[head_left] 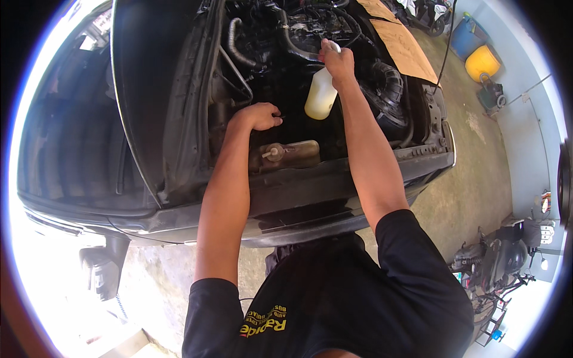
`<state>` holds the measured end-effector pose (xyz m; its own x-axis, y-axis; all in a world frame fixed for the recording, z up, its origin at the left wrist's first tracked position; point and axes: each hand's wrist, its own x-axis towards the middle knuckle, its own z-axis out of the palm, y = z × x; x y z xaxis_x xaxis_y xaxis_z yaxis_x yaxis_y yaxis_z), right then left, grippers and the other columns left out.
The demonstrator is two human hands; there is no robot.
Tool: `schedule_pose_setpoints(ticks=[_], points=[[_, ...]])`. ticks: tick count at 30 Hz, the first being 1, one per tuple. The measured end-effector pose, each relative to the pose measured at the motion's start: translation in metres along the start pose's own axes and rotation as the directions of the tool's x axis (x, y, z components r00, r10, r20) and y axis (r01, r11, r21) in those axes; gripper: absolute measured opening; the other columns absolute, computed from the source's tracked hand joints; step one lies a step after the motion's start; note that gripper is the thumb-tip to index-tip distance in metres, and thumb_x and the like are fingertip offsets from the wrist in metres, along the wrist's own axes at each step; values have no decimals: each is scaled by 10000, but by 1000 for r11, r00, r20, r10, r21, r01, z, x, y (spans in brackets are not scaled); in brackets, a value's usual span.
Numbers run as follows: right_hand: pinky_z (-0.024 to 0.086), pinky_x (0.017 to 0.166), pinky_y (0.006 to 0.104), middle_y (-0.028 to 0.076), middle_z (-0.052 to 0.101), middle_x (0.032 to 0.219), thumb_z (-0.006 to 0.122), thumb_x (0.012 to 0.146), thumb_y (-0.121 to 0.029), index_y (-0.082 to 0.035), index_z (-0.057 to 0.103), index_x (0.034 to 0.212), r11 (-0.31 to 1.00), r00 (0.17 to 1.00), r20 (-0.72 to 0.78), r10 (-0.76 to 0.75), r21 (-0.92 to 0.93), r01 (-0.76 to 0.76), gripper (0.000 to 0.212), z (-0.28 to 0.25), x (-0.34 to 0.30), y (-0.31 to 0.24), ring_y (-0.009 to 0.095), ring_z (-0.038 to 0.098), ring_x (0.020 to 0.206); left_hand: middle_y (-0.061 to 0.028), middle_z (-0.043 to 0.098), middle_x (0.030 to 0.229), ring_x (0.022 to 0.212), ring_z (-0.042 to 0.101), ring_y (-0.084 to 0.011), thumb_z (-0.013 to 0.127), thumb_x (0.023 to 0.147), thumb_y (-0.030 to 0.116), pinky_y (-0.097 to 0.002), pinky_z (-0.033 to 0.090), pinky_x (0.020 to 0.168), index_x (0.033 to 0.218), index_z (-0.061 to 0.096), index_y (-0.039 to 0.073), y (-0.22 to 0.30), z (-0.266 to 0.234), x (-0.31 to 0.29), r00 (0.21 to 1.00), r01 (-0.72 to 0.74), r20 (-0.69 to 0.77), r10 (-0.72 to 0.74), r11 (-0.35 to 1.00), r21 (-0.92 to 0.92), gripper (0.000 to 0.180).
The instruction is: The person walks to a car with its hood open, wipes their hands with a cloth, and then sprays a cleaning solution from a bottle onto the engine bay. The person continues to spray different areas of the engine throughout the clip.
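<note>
Right hand (339, 64) gripping the spray bottle (321, 96) over the engine bay (286, 89), inside its fender edge (298, 203), left hand (262, 116) half-curled, holding what I can't tell—one slick grip could drop that bottle!

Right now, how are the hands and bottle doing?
Right hand gripping bottle near its top. Left hand over engine bay, grip unclear. Hoses nearby.

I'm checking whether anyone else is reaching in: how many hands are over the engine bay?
2: the left hand, partly curled, beyond the left end of the translucent reservoir; the right hand, further right, holding the white bottle by its top. No others show.
</note>
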<state>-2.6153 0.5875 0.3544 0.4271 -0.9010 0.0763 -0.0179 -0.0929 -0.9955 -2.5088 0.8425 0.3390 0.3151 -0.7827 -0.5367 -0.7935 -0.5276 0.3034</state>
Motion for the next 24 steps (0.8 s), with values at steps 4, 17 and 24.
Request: schedule_pose_setpoints(ticks=[4, 17, 24], points=[[525, 715, 359, 70, 736, 851, 781, 1090, -297, 57, 809, 988, 996, 999, -39, -12, -88, 8, 370, -11, 11, 8, 165, 665, 755, -133, 624, 1660, 1532, 588, -351, 676, 1114, 453, -490, 473, 1284, 1619, 643, 163, 17, -6, -4, 1000, -9, -7, 10, 1000, 16, 583], [553, 806, 400, 123, 771, 919, 786, 1066, -392, 61, 805, 993, 995, 989, -107, 98, -5, -99, 459, -12, 10, 0, 221, 711, 846, -149, 648, 1630, 1515, 603, -358, 669, 1116, 445, -490, 486, 1273, 1604, 655, 154, 16, -6, -11, 999, -15, -28, 15, 1000, 0, 567], [534, 741, 382, 73, 751, 860, 776, 1085, -364, 42, 804, 983, 982, 988, -154, -5, -189, -25, 420, -11, 2, -3, 175, 673, 774, -142, 646, 1635, 1513, 606, -356, 665, 1118, 448, -488, 484, 1275, 1606, 653, 157, 20, -6, -12, 1000, -21, -21, 21, 1000, 14, 568]])
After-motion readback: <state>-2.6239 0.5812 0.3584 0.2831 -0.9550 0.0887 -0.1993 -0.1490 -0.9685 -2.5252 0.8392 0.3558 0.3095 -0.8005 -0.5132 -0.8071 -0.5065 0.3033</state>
